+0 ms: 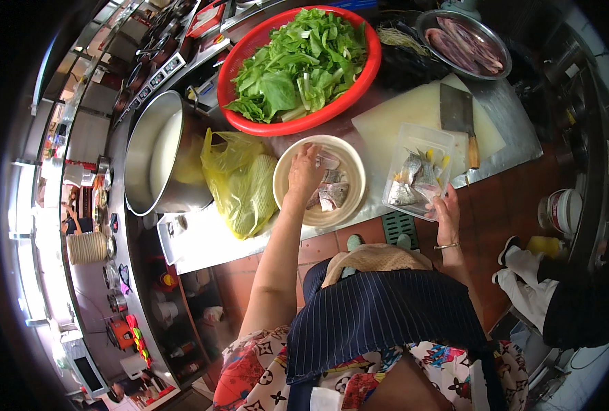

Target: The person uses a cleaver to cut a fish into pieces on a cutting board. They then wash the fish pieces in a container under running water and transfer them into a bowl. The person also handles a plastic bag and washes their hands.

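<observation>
My left hand [306, 167] reaches into a cream round bowl [362, 187] that holds fish pieces [334, 194], one of them a head. Its fingertips are beside a pale, translucent piece at the bowl's far side; whether they grip it is unclear. On the right, my right hand [444, 208] grips the near right corner of a clear plastic container [448, 136], tilted and holding cut fish [412, 177] with yellow fins. Behind that container, a cleaver [456, 109] with a wooden handle rests on a pale cutting board [397, 110].
A red plastic basket [222, 97] of leafy greens stands at the back. Left of the bowl are a yellow plastic bag [237, 180] and a large steel pot [191, 164]. A metal bowl [507, 64] of raw meat or fish is back right. A person's legs [523, 287] show at right.
</observation>
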`<state>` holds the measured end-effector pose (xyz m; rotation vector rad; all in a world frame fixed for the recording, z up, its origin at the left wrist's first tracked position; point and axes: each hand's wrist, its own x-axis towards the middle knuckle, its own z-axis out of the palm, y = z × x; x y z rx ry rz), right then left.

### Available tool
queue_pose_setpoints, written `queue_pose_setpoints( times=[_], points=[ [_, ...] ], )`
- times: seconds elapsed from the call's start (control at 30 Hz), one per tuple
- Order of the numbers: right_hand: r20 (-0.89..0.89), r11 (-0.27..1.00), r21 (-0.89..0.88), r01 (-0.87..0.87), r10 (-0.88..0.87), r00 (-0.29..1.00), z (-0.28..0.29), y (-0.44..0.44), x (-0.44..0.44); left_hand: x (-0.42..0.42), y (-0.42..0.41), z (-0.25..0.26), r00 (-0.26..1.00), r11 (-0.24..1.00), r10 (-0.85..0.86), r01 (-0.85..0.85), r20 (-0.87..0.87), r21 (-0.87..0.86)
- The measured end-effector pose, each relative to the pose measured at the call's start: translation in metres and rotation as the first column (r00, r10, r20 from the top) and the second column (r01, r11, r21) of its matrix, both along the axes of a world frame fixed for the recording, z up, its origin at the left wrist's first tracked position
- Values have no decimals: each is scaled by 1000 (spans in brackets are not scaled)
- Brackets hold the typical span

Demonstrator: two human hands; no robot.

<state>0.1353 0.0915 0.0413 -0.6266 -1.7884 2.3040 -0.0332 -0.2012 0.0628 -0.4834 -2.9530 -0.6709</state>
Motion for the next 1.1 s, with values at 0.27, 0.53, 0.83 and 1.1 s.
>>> queue_pose_setpoints(
  times=[0.27,0.53,0.83,1.1],
  points=[
    [6,1000,-5,12,-12,1000,-4,2,5,-14,3,7,991,899,-126,131,38,-418],
    [-4,1000,-3,-6,6,1000,-2,-7,0,-16,-17,-13,987,982,-77,100,144,-159],
    [9,1000,9,-16,16,1000,1,-7,-2,-8,11,34,808,496,-186,-414,559,763],
    [2,994,40,-104,104,995,5,0,-15,15,32,31,966,948,45,-122,254,295]
  ],
)
